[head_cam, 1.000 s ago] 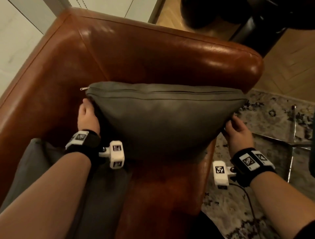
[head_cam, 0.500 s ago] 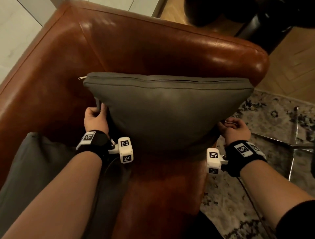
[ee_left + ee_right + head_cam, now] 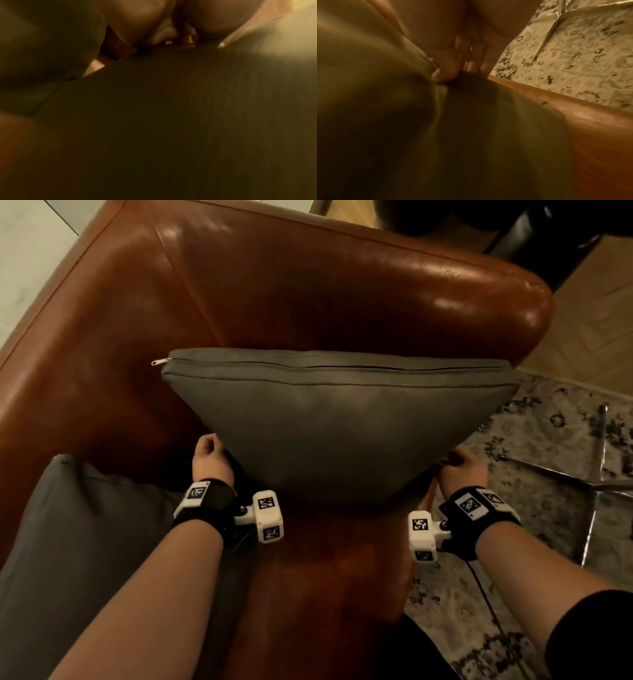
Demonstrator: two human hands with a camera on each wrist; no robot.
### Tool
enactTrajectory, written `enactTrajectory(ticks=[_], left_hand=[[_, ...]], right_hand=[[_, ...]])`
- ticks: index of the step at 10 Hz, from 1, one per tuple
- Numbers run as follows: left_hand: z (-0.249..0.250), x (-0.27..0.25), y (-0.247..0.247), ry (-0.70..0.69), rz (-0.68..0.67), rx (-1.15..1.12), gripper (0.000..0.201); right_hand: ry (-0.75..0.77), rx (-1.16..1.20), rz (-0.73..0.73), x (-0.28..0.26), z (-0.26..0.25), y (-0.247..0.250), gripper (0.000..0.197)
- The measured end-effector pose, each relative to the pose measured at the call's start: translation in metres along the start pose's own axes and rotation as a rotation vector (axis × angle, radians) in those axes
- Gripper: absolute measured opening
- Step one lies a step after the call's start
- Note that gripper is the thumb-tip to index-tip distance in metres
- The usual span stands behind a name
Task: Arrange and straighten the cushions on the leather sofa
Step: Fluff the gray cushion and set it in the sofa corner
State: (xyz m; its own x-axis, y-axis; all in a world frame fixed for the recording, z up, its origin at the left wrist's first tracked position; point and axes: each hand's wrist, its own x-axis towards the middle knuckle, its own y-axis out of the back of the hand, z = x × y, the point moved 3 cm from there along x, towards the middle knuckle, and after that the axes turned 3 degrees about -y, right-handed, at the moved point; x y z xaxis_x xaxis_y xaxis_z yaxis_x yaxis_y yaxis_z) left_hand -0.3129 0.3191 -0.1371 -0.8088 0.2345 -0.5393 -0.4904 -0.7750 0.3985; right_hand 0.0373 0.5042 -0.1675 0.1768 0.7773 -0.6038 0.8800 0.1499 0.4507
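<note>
A grey cushion [image 3: 335,422] stands upright on the brown leather sofa [image 3: 308,285], zipper edge up, leaning toward the armrest. My left hand [image 3: 209,460] grips its lower left side with curled fingers. At the lower right side my right hand [image 3: 460,469] pinches the fabric; the right wrist view shows the thumb [image 3: 443,75] pressed into the cushion [image 3: 402,121]. The left wrist view is dark, filled by the cushion [image 3: 171,121] under my fingers. A second grey cushion [image 3: 78,542] lies on the seat at the lower left.
A patterned rug [image 3: 548,440] covers the floor to the right of the sofa, with thin metal table legs [image 3: 596,491] on it. Wooden flooring [image 3: 589,330] and a dark piece of furniture [image 3: 548,241] lie behind the armrest.
Both hands have slid down the cushion's sides to its lower corners. The cushion stands a little nearer and lower on the seat.
</note>
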Motion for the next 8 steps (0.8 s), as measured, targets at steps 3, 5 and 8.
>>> enactTrajectory(ticks=[3, 5, 8], left_hand=[[-0.003, 0.000, 0.008, 0.020, 0.091, -0.052, 0.007], [-0.021, 0.001, -0.004, 0.241, -0.017, 0.025, 0.045], [0.001, 0.017, 0.001, 0.226, -0.007, 0.141, 0.037]], right_hand=[[-0.112, 0.195, -0.117, 0.009, 0.007, 0.002, 0.032], [-0.240, 0.261, -0.186, -0.005, 0.028, -0.010, 0.049], [-0.147, 0.098, 0.037, -0.004, 0.030, 0.001, 0.019]])
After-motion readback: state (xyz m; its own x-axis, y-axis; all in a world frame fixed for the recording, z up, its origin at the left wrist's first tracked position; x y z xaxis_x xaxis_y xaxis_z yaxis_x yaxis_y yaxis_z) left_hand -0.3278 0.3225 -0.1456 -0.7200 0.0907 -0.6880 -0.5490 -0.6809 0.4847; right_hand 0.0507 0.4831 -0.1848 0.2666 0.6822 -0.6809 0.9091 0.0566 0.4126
